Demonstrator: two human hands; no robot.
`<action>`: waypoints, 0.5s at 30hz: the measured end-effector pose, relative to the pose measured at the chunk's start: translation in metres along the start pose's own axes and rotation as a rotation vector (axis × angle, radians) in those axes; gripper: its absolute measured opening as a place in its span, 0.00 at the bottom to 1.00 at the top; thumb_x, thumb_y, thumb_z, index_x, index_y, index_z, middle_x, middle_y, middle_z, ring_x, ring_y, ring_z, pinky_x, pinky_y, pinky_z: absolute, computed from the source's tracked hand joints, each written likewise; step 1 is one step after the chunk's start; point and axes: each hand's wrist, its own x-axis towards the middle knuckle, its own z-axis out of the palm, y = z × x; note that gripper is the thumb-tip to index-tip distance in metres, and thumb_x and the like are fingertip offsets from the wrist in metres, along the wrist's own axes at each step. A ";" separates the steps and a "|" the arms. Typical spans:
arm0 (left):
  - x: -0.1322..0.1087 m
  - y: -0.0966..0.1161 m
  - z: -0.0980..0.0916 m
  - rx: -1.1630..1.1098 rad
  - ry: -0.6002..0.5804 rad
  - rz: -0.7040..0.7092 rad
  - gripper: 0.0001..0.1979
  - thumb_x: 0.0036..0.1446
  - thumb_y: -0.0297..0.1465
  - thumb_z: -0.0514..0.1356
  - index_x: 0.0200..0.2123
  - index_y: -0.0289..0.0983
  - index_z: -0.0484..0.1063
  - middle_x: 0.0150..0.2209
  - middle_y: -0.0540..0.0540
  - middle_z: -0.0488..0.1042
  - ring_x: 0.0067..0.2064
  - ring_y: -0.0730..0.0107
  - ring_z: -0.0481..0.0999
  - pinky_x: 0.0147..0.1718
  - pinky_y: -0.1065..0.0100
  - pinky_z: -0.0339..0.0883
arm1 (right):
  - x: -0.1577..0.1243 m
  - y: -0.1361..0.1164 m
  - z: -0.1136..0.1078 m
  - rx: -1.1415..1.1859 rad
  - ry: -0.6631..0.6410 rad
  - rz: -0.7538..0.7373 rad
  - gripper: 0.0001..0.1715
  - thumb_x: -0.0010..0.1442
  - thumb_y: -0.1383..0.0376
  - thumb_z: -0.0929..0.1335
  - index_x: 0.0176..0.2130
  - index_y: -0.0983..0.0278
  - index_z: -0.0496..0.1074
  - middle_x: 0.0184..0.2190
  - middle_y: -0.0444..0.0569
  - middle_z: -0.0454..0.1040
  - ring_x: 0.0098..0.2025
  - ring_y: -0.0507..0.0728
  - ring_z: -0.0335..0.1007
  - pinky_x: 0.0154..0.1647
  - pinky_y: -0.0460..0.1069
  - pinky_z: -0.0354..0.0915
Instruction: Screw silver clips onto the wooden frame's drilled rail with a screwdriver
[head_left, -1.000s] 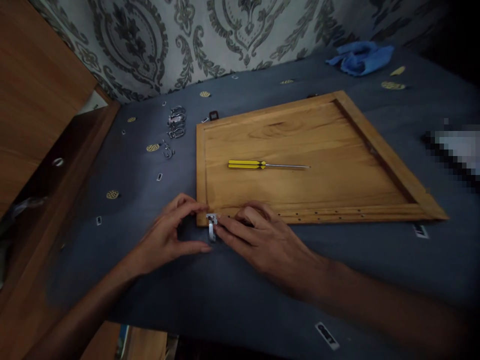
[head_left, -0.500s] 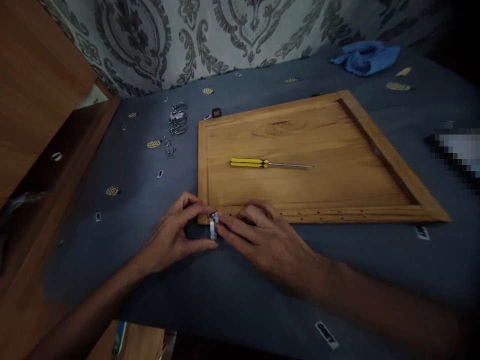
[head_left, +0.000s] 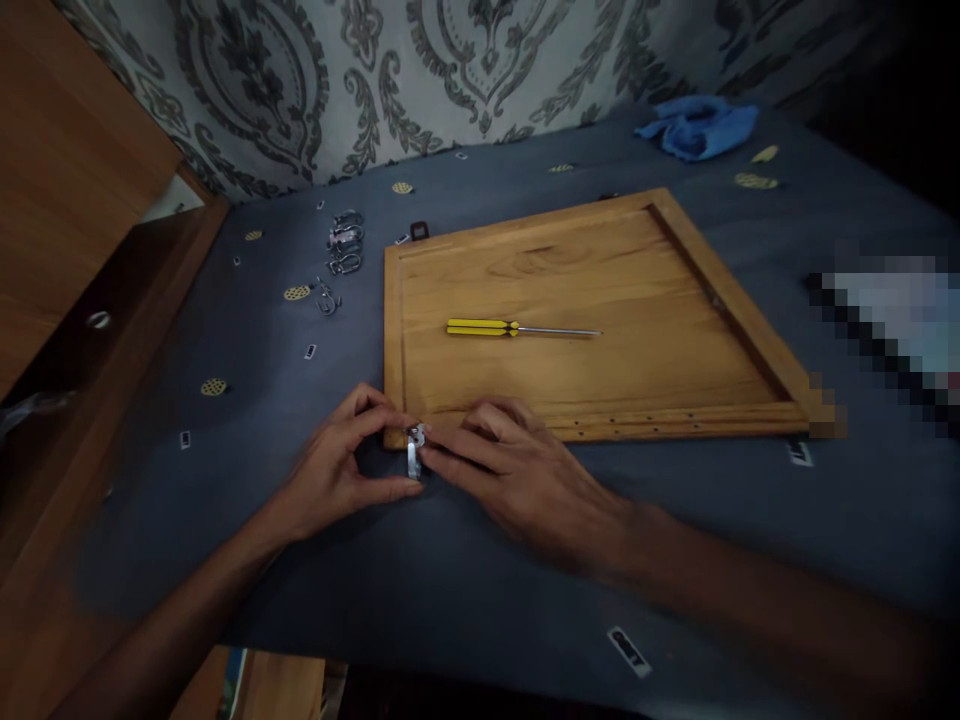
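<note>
A small silver metal hook (head_left: pixel 414 460) is held at the near left corner of a framed wooden panel (head_left: pixel 525 380). My left hand (head_left: pixel 337 465) grips it between forefinger on top and thumb below. From the other side, the bent fingers of my right hand (head_left: pixel 517 460) press on the hook's upper plate; their undersides are hidden. Pairs of small dark holes run along the panel's near rail. A screwdriver (head_left: pixel 484 328) with a yellow and black handle lies on the panel, its tip pointing right.
Several more metal hooks (head_left: pixel 345 242) lie beyond the panel's left side, with one loose hook (head_left: pixel 326 297) nearer. A blue cloth (head_left: pixel 701 128) is bunched at the back right. A wooden cabinet (head_left: pixel 82 180) stands at the left, and a patterned curtain (head_left: pixel 450 80) hangs behind.
The camera view has shifted slightly, so most things appear a little further left. Both hands stay at the panel's corner with the hook between them.
</note>
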 end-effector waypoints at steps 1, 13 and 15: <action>0.000 0.000 0.000 -0.006 0.000 0.004 0.22 0.55 0.40 0.74 0.52 0.44 0.78 0.45 0.46 0.70 0.47 0.61 0.71 0.46 0.61 0.71 | 0.001 0.002 -0.001 0.053 0.019 0.018 0.17 0.71 0.73 0.63 0.54 0.65 0.75 0.51 0.52 0.80 0.46 0.57 0.67 0.51 0.56 0.65; 0.004 0.002 0.000 -0.013 -0.039 -0.056 0.18 0.54 0.39 0.74 0.44 0.40 0.76 0.42 0.48 0.67 0.45 0.62 0.70 0.44 0.63 0.67 | 0.041 0.017 0.005 0.464 0.004 0.109 0.08 0.68 0.72 0.68 0.42 0.67 0.79 0.35 0.48 0.73 0.36 0.52 0.69 0.36 0.46 0.64; 0.004 0.002 0.000 -0.015 -0.039 -0.049 0.18 0.54 0.39 0.75 0.44 0.40 0.76 0.41 0.49 0.67 0.45 0.63 0.69 0.44 0.63 0.66 | 0.041 0.019 0.008 0.467 0.001 0.109 0.09 0.68 0.72 0.68 0.42 0.66 0.80 0.35 0.47 0.74 0.36 0.51 0.70 0.36 0.45 0.64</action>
